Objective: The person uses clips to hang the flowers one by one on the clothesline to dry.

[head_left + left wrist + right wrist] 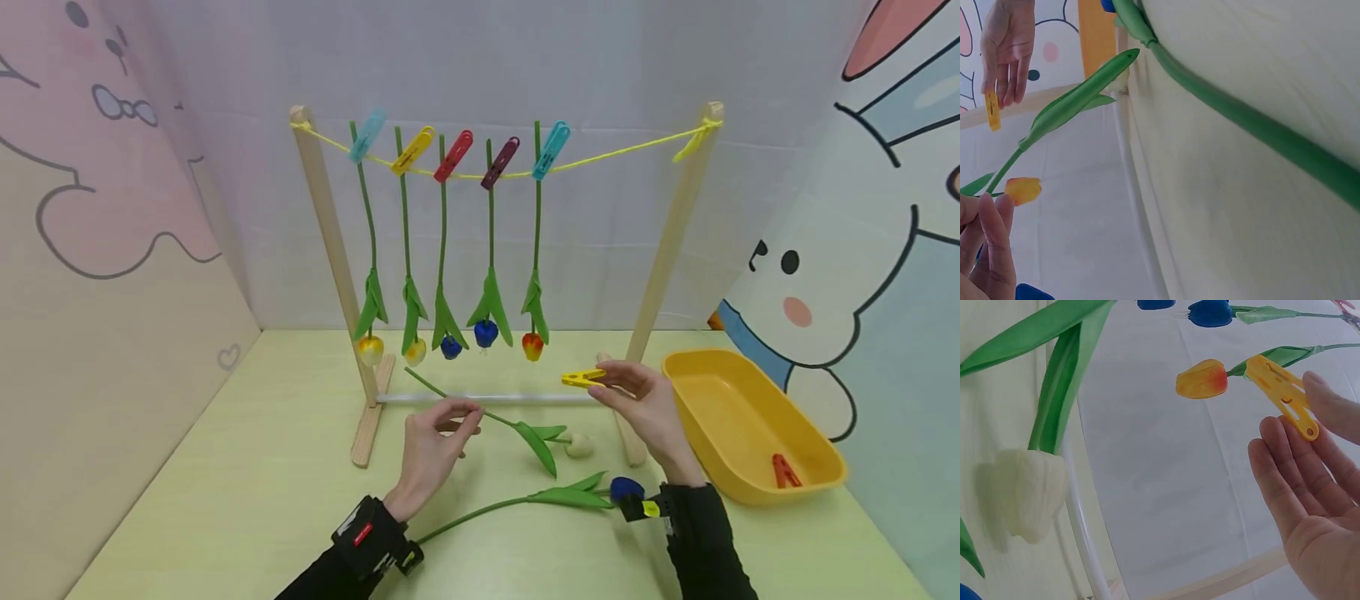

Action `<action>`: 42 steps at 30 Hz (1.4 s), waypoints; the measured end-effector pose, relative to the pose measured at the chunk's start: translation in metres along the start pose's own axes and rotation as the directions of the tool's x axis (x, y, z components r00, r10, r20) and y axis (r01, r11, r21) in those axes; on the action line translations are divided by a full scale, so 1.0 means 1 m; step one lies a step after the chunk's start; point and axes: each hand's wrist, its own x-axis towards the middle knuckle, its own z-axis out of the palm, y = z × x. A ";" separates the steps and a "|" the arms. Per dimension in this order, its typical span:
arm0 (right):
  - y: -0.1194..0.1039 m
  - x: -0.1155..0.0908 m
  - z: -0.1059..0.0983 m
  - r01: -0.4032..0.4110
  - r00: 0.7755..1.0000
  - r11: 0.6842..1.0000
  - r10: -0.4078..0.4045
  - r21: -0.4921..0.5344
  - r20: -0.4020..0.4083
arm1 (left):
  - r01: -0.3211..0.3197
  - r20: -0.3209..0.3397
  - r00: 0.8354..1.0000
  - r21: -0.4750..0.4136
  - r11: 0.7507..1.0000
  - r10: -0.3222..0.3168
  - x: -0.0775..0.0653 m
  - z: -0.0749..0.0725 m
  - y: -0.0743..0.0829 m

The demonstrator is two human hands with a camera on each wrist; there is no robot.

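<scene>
My left hand pinches the green stem of a white artificial tulip, whose head points right above the table. A yellow clothespin is held between the thumb and fingers of my right hand, near the rack's right post. Below the hands a blue tulip lies on the table, its stem running past my left wrist. Several tulips hang heads down from the yellow string, each under a clothespin; the nearest to my right hand is an orange-red tulip on a light blue clothespin.
Wooden posts hold the string at both ends, joined low down by a white bar. At the right stands a yellow basin with a red clothespin inside. Printed cloth walls enclose the table.
</scene>
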 end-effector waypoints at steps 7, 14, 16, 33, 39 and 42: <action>-0.002 -0.001 -0.002 0.060 0.997 0.988 -0.052 0.142 -0.061 | -0.149 -0.067 0.987 -0.001 0.989 0.149 0.012 0.003 0.012; -0.005 -0.001 -0.002 0.130 0.984 0.972 -0.102 0.197 -0.146 | -0.337 -0.105 0.932 0.094 0.937 0.346 0.027 0.010 0.022; -0.006 -0.002 -0.002 0.161 0.978 0.964 -0.128 0.213 -0.163 | -0.365 -0.094 0.922 0.109 0.925 0.375 0.030 0.012 0.025; -0.014 -0.001 -0.002 0.166 0.953 0.967 -0.106 0.195 -0.284 | -0.347 0.029 0.937 -0.062 0.936 0.349 0.063 0.039 0.055; -0.016 -0.001 -0.003 0.143 0.946 0.966 -0.070 0.213 -0.316 | -0.237 0.060 0.967 -0.164 0.958 0.249 0.079 0.046 0.075; -0.017 0.001 -0.004 0.140 0.943 0.965 -0.062 0.221 -0.327 | -0.223 0.064 0.969 -0.169 0.960 0.237 0.084 0.046 0.091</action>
